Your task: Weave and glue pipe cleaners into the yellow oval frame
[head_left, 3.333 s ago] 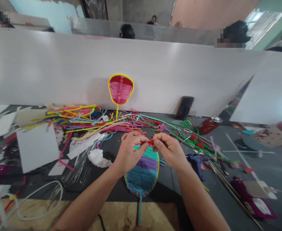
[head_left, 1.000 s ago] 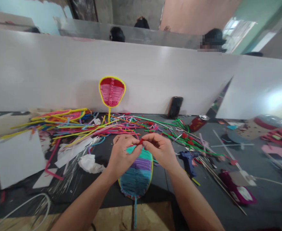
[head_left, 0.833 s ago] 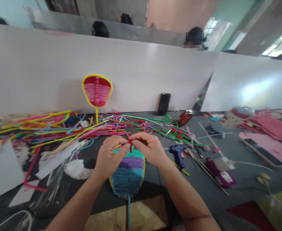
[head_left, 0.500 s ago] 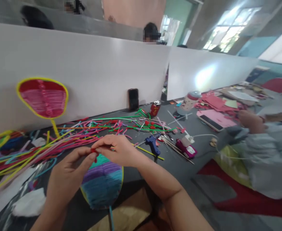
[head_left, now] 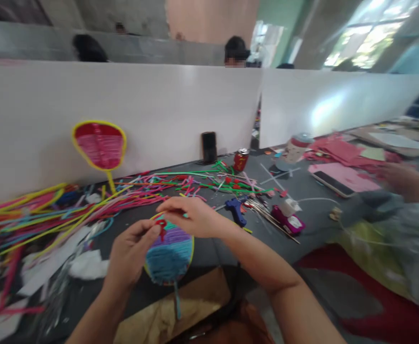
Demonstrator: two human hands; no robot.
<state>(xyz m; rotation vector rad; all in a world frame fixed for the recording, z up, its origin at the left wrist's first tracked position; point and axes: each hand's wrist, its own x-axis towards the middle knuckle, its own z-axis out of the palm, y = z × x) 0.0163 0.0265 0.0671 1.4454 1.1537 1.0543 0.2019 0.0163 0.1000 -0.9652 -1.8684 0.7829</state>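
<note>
A small red pipe cleaner piece point(head_left: 162, 235), bent into a loop with a short tail, is pinched between the thumb and fingers of my left hand point(head_left: 132, 248). Just above and to the right of it hovers my right hand point(head_left: 195, 216), its fingers stretched out and apart from the loop. Beneath both hands lies a rounded paddle shape point(head_left: 170, 260) covered in teal, purple and blue strands with a yellow rim and a blue stick. My hands cover part of its top.
Loose coloured pipe cleaners point(head_left: 138, 191) spread across the table's left and middle. A pink-and-red paddle point(head_left: 100, 148) leans against the white partition point(head_left: 159, 105). Near my right forearm lie a blue glue gun point(head_left: 236, 211) and a purple box point(head_left: 287, 220). A phone point(head_left: 208, 147) and red can point(head_left: 241, 160) stand behind. Another person's sleeve point(head_left: 381, 215) is at right.
My right hand has come off the red pipe cleaner, which now shows as a loop in my left hand. The view has shifted left, so things appear further right.
</note>
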